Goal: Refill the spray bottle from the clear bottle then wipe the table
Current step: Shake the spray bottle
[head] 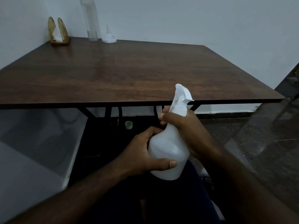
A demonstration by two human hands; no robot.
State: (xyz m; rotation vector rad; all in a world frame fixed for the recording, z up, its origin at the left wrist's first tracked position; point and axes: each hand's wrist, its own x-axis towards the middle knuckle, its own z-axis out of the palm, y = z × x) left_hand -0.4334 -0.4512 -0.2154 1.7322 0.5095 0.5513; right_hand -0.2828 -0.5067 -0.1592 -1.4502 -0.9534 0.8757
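White spray bottle is held upright in front of the table's near edge, below its top; body is gripped by left hand, neck under the trigger head is clasped by right hand. Clear bottle is stood at the far edge by the wall, a white cloth just beside it. Gold napkin holder is set at the far-left corner.

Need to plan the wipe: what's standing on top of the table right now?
On the table, along its far edge: a gold napkin holder, the tall clear bottle and a small white item, too blurred to identify. The spray bottle is off it, in both hands.
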